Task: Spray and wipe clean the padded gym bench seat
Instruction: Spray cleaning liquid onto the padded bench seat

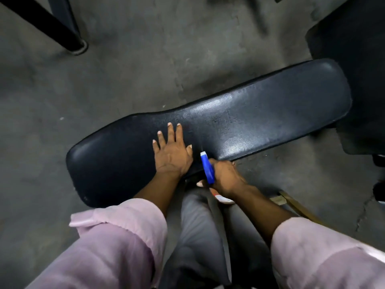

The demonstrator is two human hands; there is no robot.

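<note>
— Right, item one: padded bench seat point(239, 122). Location?

— Lying diagonally across the middle of the view, on a grey concrete floor point(104, 80), narrow end toward the lower left, wide end toward the upper right beside a second dark pad point(358, 59). Black textured vinyl, glossy in patches.

— Item two: left hand point(171, 152).

— Flat on the seat near its near edge, palm down, fingers spread and straight, holding nothing.

— Item three: right hand point(226, 177).

— Closed round the neck of a spray bottle point(207, 167), just beside the left hand at the seat's near edge. Blue trigger head with a white nozzle tip, pointing up and over the pad.

— Contents of the bottle?

— Cannot tell. The body is hidden under the hand; only a white and red scrap shows beneath the wrist, and whether that belongs to the bottle is unclear.

— Cloth or wipe?

— None in view. Pale pink sleeves point(116, 236) and grey trousers point(200, 226) are the only fabric showing.

— Progress?

— Early, by my reading. Fine speckling on the middle of the pad may be spray or only the grain of the vinyl; I cannot say which. No wiped streaks are evident. I judge the spraying to be in hand, the whole wiping stage outstanding, and a cloth yet to be fetched.
</note>
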